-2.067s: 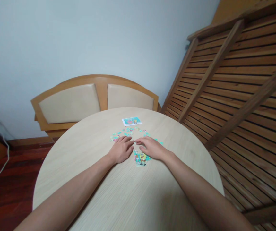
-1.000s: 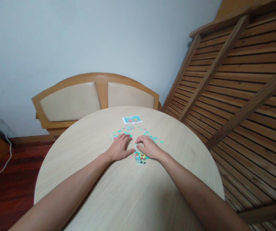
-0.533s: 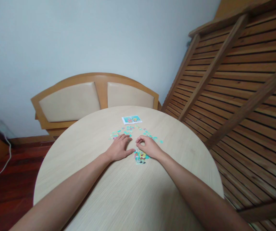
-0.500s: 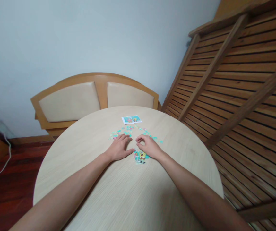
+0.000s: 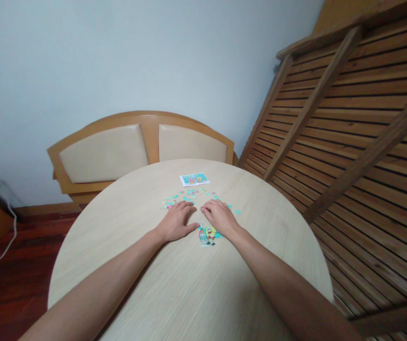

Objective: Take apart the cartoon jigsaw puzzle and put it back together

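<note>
A partly joined jigsaw puzzle (image 5: 208,234) with a yellow cartoon figure lies between my forearms, just below my hands. My left hand (image 5: 178,220) rests open on the table, its thumb stretched to the puzzle's upper left edge and its fingertips by the loose puzzle pieces (image 5: 190,192). My right hand (image 5: 219,217) is bent over the puzzle's upper right side, covering part of it. Its thumb and fingers come together in a pinch; whatever is between them is too small to make out. Some loose pieces are hidden behind both hands.
A picture sheet (image 5: 194,179) with the same cartoon style lies beyond the loose pieces. The round wooden table (image 5: 146,293) stands before a padded headboard (image 5: 104,151). Wooden slats (image 5: 349,123) lean at the right. A white cable (image 5: 13,227) hangs at the left.
My right hand has turned slightly more palm-down, its fingers curled closer over the table. My left hand stays nearly in place. The whole view has shifted a little.
</note>
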The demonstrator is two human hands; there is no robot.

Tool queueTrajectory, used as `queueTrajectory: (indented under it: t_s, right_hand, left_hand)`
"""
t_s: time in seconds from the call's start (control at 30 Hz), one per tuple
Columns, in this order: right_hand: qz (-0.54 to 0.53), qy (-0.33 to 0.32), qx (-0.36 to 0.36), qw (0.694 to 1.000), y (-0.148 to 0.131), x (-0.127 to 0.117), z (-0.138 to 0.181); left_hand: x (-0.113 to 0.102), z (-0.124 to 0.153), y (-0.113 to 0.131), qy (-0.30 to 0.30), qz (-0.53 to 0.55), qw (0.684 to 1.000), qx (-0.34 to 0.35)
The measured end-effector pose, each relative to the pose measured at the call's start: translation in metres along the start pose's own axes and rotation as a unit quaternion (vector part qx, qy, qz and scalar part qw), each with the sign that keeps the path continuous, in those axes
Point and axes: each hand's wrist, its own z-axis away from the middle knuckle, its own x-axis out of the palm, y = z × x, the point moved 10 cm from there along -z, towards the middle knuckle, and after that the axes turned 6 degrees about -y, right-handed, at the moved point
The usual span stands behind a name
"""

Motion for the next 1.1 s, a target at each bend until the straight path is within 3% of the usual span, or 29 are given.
queueTrajectory:
  t_s: [0.1,0.23,0.4,0.53,0.7,0.87,1.1]
  right_hand:
    - [-0.089,0.022,0.005,0.996,0.002,-0.004,0.002]
    - [-0.254,0.028,0.024,0.966,0.004,0.001,0.004]
    - [-0.33,0.017,0.042,0.943,0.003,0.004,0.006]
    - [-0.293,-0.011,0.037,0.955,0.001,0.004,0.009]
    - [-0.167,-0.048,-0.031,0.984,-0.009,-0.003,0.015]
    - [-0.101,-0.075,-0.1,0.987,-0.017,-0.011,0.023]
    - [-0.11,-0.097,-0.112,0.983,-0.018,-0.012,0.026]
  left_hand:
    - [-0.006,-0.002,0.004,0.015,0.027,0.999,0.005]
    - [-0.008,-0.005,0.001,0.031,0.066,0.997,-0.038]
    - [-0.007,-0.006,-0.006,0.056,0.125,0.986,-0.093]
    - [-0.009,-0.007,-0.008,0.067,0.195,0.974,-0.098]
    - [-0.01,-0.005,-0.012,0.077,0.235,0.964,-0.096]
    - [-0.003,-0.005,-0.01,0.045,0.218,0.971,-0.09]
    - [0.001,-0.009,0.0,0.007,0.156,0.986,-0.062]
